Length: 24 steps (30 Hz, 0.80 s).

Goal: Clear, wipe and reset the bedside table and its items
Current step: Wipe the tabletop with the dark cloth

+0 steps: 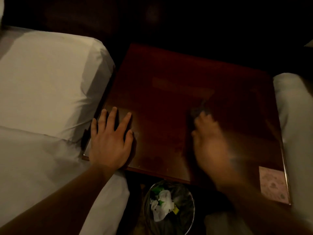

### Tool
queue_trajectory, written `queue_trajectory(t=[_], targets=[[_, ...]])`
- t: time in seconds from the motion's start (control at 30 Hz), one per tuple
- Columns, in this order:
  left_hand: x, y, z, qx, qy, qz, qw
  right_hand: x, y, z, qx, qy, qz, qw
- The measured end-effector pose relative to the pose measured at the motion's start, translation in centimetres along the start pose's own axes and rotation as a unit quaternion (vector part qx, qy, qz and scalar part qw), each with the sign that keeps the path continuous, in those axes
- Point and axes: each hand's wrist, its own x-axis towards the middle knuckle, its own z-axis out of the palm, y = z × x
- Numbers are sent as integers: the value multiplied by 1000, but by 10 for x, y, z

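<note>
Though dim, bedside table (169,78) beneath both hands (110,143) (213,146).

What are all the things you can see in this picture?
bedside table: one, dark reddish brown, in the middle
bed: one, white sheet, left of the table
white bedding: one piece, right of the table
bin: one, dark, on the floor in front of the table
crumpled tissues: several, white, in the bin among green scraps
patterned paper: one, pale pink, on the table's front right corner
cloth: one, dark grey and blurred, on the table at the right fingertips
left hand: one, flat on the table's front left corner, fingers spread
right hand: one, blurred, over the table's right half, behind the cloth
</note>
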Motion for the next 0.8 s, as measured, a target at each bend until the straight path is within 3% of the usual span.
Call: queue_trajectory(t=[0.1, 0.17, 0.23, 0.3, 0.37, 0.4, 0.43, 0.5, 0.57, 0.63, 0.7, 0.8], targets=[[-2, -1, -2, -16, -1, -6, 1000, -46, -62, 22, 19, -108, -239, 965], [-3, -2, -1, -26, 15, -9, 1000, -2, -72, 22, 6, -94, -317, 944], [2, -2, 0, -24, 17, -10, 1000, 60, -53, 20, -26, -54, -242, 968], [4, 1, 1, -19, 12, -8, 1000, 115, -22, 10, -67, -49, -92, 992], [3, 3, 1, -17, 17, -6, 1000, 135, -17, 8, -57, -48, 35, 997], [3, 4, 0, -28, 23, -12, 999, 135, -35, 14, -55, -37, 59, 996], [3, 3, -2, -49, 33, -23, 998, 129, -62, 22, -62, -35, 37, 997], [-3, 2, -4, -107, 65, -28, 992, 97, -117, 40, -50, -57, -130, 989], [-9, -2, -5, -174, 95, -10, 980, 64, -147, 50, -17, -114, -305, 945], [-6, -8, -4, -166, 98, 6, 981, 64, -136, 40, 0, -145, -383, 912], [-2, -9, -3, -95, 75, 8, 993, 80, -103, 33, -40, -130, -381, 914], [2, -3, 1, -1, -1, 15, 1000, 102, -38, 22, -58, -76, -187, 978]])
